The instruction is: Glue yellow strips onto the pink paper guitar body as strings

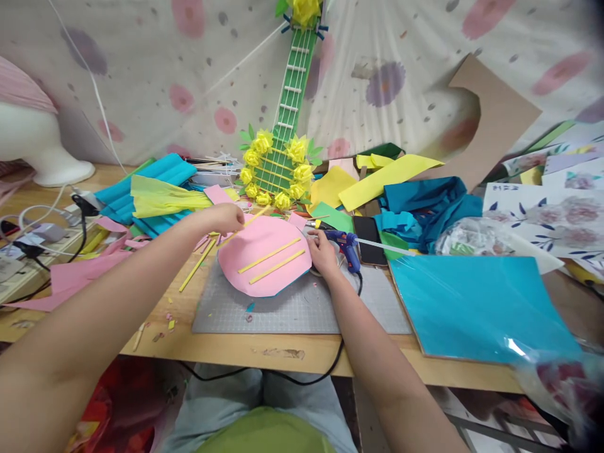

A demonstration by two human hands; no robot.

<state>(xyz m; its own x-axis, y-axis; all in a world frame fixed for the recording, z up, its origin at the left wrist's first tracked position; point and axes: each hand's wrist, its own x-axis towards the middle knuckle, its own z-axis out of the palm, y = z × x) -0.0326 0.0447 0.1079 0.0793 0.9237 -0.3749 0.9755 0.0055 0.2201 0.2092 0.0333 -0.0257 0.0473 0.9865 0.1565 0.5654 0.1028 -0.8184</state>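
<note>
A pink paper-covered disc [257, 245] with a blue underside edge lies on the grey cutting mat [283, 318]. Two yellow strips [270, 255] run side by side across its face. Over the disc's upper left, my left hand [227, 219] pinches another thin yellow strip [255, 218], held at a slant. My right hand [323, 253] grips the disc's right edge with curled fingers, partly hidden from view. Just right of that hand sits a blue hot glue gun [346, 245] with a long clear glue stick in its back.
A green paper guitar [283, 135] with yellow flowers leans at the back. A dark phone [369, 240] lies beside the glue gun. At right are a blue sheet [476, 305] and crumpled blue paper [434, 207]. A power strip [33, 264] and pink scraps [80, 277] lie left.
</note>
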